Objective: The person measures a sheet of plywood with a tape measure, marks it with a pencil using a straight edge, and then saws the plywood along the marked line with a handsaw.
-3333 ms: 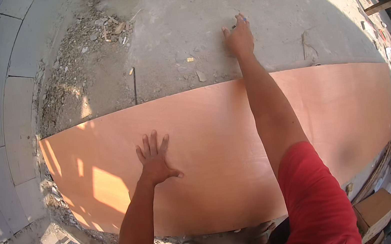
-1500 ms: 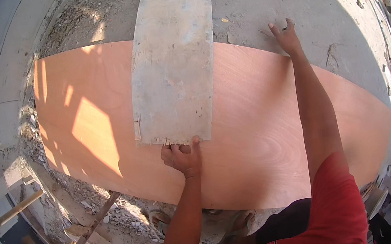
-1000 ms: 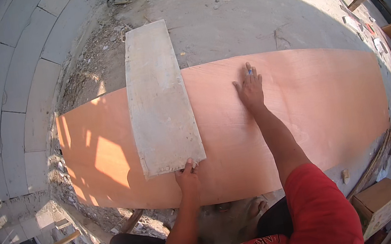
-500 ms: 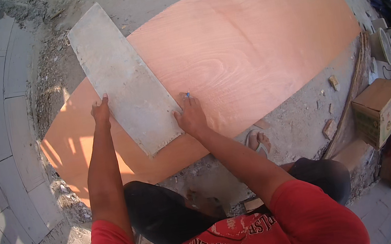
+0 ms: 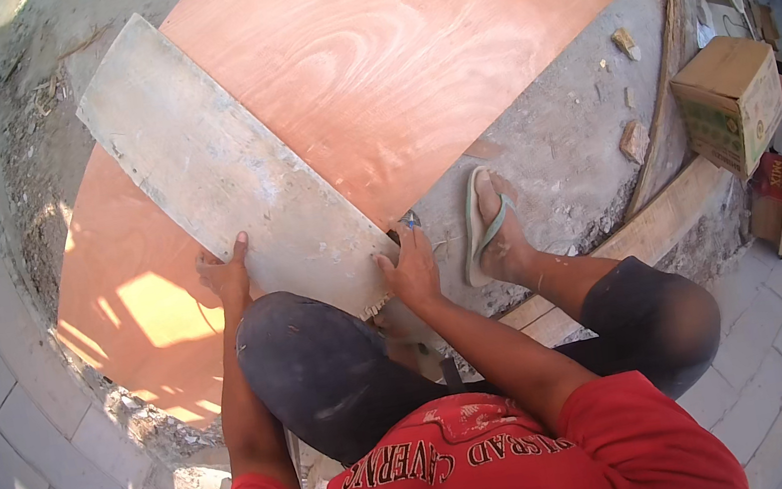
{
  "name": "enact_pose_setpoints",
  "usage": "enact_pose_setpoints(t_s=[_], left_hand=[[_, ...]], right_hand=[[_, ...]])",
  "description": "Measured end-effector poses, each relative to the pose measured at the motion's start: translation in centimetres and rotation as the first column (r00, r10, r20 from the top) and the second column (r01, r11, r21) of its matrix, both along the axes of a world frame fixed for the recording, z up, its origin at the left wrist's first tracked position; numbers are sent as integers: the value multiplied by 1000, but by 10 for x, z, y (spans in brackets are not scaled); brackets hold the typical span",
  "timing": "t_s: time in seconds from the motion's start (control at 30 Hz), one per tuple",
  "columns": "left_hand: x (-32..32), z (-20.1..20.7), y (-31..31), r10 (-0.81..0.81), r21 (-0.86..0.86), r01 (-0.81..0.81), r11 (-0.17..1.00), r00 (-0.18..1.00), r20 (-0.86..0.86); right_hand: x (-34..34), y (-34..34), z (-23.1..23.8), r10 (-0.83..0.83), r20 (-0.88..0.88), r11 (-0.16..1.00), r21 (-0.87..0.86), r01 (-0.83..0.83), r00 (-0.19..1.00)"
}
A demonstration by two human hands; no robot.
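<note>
A long grey board [image 5: 212, 165] lies slantwise across a reddish plywood sheet [image 5: 403, 50]. My left hand [image 5: 228, 272] grips the board's left edge, its thumb on top and its fingers partly hidden. At the board's right edge, close to its near end, is my right hand [image 5: 411, 264]. Its fingers are closed round a small blue thing, mostly hidden, and the thumb rests against the board. The near end of the board reaches past the plywood's near edge, beside my bent left knee [image 5: 312, 357].
My sandalled right foot [image 5: 495, 229] stands beside the plywood on dusty ground. A cardboard box [image 5: 729, 105], a wooden plank [image 5: 646, 225] and stone chunks [image 5: 634, 142] lie to the right. Pale paving [image 5: 16, 341] runs along the left.
The grey board has slid toward me, past the plywood's near edge. Both hands have come nearer with it. My view has shifted, and more of my right leg shows.
</note>
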State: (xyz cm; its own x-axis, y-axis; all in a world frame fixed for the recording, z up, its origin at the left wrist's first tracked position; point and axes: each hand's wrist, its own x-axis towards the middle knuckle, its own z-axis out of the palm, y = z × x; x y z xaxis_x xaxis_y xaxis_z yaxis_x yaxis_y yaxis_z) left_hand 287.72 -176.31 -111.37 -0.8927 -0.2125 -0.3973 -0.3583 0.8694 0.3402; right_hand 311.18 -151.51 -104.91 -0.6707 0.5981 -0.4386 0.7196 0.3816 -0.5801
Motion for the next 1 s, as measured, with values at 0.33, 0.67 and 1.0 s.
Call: enact_pose_setpoints(t_s=[0.33,0.67,1.0], left_hand=[[-73,-24,44,200,570,-172,804,980,14],[-81,-23,61,382,687,-323,651,921,71],[-95,-34,51,394,625,-344,701,917,63]], right_hand=[[17,62,-47,-217,155,961,-136,239,964],[19,108,-11,-289,-20,867,419,270,957],[9,14,-55,-231,105,951,-187,248,967]])
